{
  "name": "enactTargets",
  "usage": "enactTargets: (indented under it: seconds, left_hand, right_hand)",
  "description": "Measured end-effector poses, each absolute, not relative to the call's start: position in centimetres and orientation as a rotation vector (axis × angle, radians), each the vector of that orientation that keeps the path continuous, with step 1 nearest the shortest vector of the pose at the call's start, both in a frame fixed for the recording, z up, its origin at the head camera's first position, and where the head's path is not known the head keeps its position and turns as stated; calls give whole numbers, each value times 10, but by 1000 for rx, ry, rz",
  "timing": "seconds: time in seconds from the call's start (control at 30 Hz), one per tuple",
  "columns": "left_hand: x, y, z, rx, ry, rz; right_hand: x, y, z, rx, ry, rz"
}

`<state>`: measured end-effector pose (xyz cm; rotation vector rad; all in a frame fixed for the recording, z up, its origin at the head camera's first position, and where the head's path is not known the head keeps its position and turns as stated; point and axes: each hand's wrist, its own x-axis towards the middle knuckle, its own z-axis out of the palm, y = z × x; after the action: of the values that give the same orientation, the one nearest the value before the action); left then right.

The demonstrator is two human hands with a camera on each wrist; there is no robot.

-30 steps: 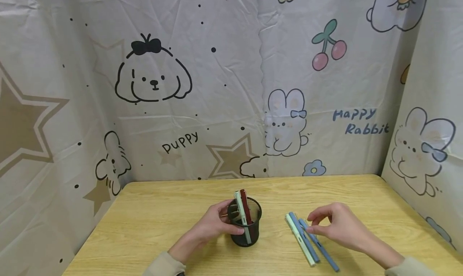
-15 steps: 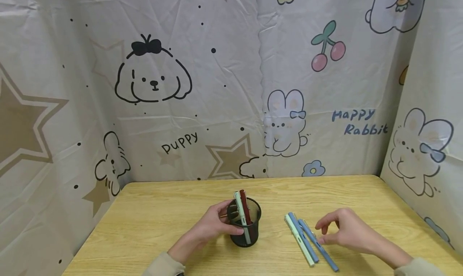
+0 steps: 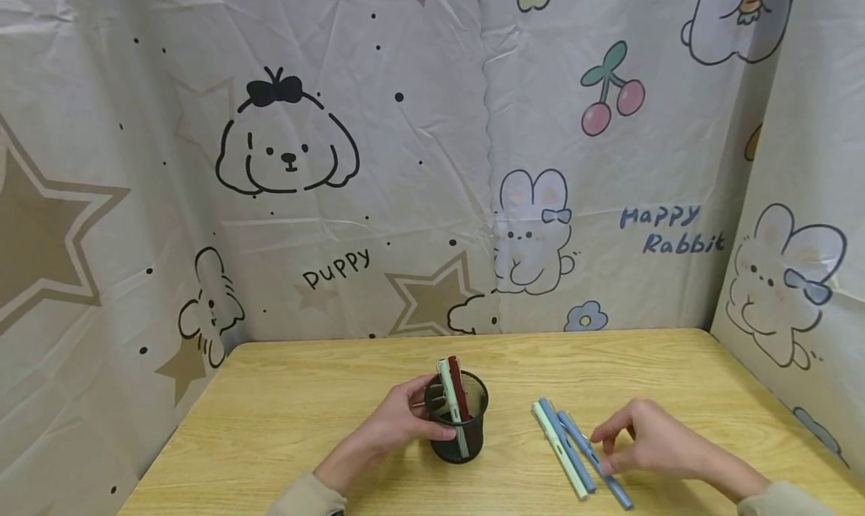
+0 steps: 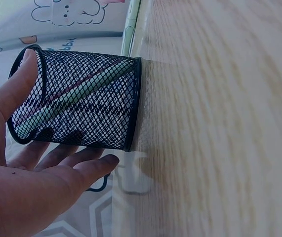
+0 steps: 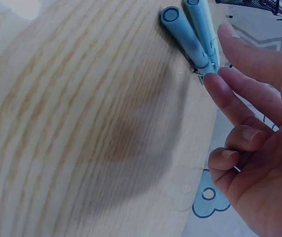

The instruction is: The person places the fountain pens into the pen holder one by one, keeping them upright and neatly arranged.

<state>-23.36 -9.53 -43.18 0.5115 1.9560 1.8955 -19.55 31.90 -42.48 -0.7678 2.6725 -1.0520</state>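
left hand (image 3: 395, 423) grips the cup (image 3: 473, 435), far fingertips (image 4: 110, 160) showing only from its wrist; right hand (image 3: 645, 439) loose beside a blue pen (image 3: 585, 447).

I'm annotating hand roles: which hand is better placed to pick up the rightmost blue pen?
Probably the right: the right hand is right at that blue pen and seems to hold nothing, while the left hand grips the mesh cup, farther from the pen.

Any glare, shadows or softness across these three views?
Right wrist: bright glare on the tabletop at top left, a broad soft shadow mid-frame. Left wrist: grain soft toward the right, pen cup crisper. Head: fairly even light, backdrop lettering legible.
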Motion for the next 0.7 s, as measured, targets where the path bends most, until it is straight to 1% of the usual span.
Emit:
enactTargets:
  seconds: [0.7]
  left_hand:
    - [-233,-96,-431,521,1952,1894]
  right_hand:
    - [-199,316,-433,-706,2645,-1014]
